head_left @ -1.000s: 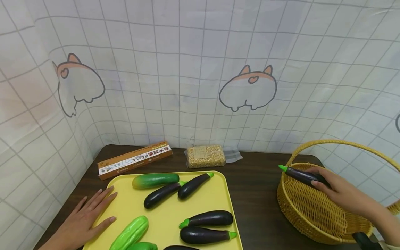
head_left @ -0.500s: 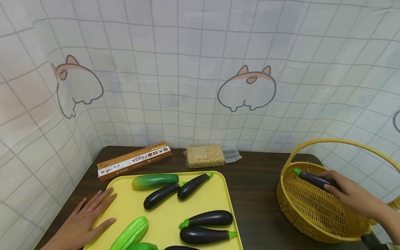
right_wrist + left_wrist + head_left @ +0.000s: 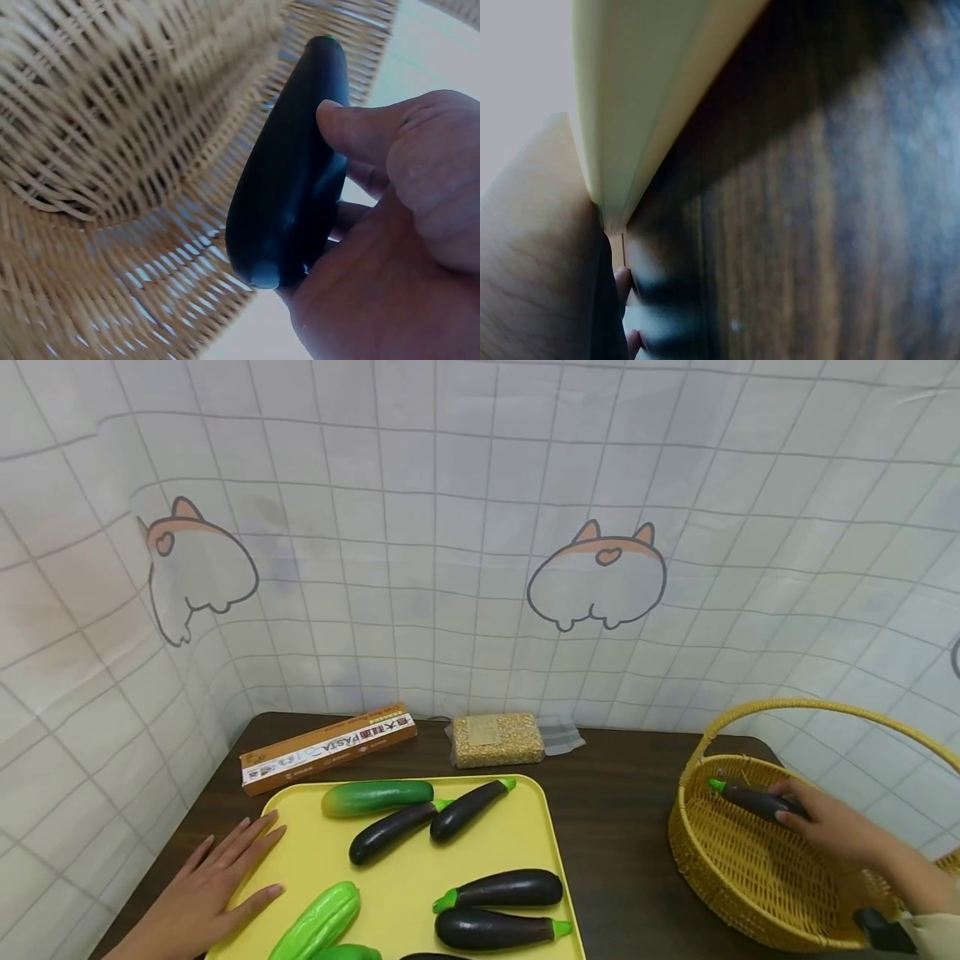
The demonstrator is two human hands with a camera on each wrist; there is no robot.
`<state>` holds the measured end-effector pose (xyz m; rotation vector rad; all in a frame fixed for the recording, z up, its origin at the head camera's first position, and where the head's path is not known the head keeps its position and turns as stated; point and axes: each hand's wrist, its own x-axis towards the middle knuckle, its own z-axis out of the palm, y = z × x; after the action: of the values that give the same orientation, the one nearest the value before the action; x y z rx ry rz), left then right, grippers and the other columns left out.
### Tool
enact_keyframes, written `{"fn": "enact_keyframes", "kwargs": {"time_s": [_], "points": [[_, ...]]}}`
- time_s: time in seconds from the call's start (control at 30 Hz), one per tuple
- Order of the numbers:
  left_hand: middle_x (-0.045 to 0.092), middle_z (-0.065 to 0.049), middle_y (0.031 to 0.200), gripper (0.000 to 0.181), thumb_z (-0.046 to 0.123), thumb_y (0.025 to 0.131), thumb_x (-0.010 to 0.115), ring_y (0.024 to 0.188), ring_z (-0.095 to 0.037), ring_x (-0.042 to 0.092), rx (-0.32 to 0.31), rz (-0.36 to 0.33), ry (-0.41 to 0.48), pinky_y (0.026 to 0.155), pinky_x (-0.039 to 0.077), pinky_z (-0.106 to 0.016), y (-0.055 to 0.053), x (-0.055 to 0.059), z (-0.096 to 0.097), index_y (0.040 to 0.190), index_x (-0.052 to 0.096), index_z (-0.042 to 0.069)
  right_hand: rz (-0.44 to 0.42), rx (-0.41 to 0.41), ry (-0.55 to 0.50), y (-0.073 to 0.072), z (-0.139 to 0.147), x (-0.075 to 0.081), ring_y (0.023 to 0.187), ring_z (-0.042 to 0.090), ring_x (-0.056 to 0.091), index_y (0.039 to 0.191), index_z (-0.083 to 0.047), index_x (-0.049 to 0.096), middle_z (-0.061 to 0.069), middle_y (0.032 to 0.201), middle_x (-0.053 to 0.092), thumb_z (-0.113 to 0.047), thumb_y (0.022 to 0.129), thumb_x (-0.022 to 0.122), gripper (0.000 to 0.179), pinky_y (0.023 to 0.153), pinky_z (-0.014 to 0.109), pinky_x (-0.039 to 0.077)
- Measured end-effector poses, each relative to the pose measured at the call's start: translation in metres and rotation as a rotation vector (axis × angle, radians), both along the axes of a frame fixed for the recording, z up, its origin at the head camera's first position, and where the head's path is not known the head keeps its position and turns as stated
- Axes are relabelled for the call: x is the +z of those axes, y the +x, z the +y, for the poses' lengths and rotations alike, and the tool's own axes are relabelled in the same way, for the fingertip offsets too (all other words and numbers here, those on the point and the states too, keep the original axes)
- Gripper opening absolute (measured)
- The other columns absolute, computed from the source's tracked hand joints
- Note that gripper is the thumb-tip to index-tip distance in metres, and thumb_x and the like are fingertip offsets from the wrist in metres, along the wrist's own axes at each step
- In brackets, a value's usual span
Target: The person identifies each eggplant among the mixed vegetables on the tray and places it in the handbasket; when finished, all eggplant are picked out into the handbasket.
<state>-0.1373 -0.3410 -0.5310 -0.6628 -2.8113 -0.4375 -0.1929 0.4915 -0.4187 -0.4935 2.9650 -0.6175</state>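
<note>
My right hand (image 3: 828, 827) grips a dark purple eggplant (image 3: 289, 180) with a green stem, inside the rim of a wicker basket (image 3: 697, 860). In the right wrist view the thumb lies along one side of the eggplant and the fingers curl behind it. My left hand (image 3: 206, 893) rests with spread fingers on the left edge of a yellow tray (image 3: 405, 881). On that tray lie several more eggplants (image 3: 498, 929), a dark green cucumber-like vegetable (image 3: 378, 797) and a ridged light green vegetable (image 3: 318, 922). The left wrist view shows mostly the tray's edge (image 3: 630, 112) and the wooden table.
Behind the tray are a pasta box (image 3: 330, 749) and a clear bag of yellow grains (image 3: 497, 741). The basket's tall handle (image 3: 817, 704) arches over the right hand. A white gridded cloth (image 3: 420, 568) hangs behind the dark table (image 3: 611, 827).
My right hand has carried the eggplant rightward and lower, from over the basket's left rim to inside the basket. The left hand stays on the tray edge.
</note>
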Motion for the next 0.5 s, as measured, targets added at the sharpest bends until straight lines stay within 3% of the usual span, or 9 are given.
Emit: {"fn": "enact_keyframes", "kwargs": {"time_s": [0.13,0.23,0.5], "points": [[0.028,-0.003,0.172,0.074,0.043,0.102,0.071,0.155,-0.035,0.025,0.000,0.010,-0.004,0.125,-0.004,-0.057,0.001,0.000,0.000,0.165,0.039,0.021,-0.002,0.033,0.048,-0.006,0.006,-0.012,0.093,0.037,0.067,0.120,0.010,0.056,0.025,0.109,0.065,0.000,0.102,0.067,0.023,0.071,0.044,0.055],[0.028,-0.003,0.172,0.075,0.043,0.102,0.071,0.155,-0.035,0.025,-0.003,0.012,0.000,0.125,-0.005,-0.057,0.001,0.001,-0.001,0.165,0.040,0.020,-0.051,0.012,0.084,-0.008,0.006,-0.015,0.097,0.041,0.068,0.121,0.008,0.056,0.027,0.113,0.065,-0.001,0.102,0.068,0.024,0.076,0.052,0.056],[0.028,-0.002,0.172,0.075,0.041,0.101,0.072,0.158,-0.029,0.020,-0.011,0.013,0.013,0.125,-0.002,-0.060,0.000,0.001,0.000,0.165,0.039,0.020,-0.065,-0.002,0.116,-0.012,0.007,-0.017,0.097,0.044,0.067,0.118,0.008,0.055,0.024,0.107,0.064,0.003,0.097,0.072,0.027,0.079,0.059,0.055]]}}
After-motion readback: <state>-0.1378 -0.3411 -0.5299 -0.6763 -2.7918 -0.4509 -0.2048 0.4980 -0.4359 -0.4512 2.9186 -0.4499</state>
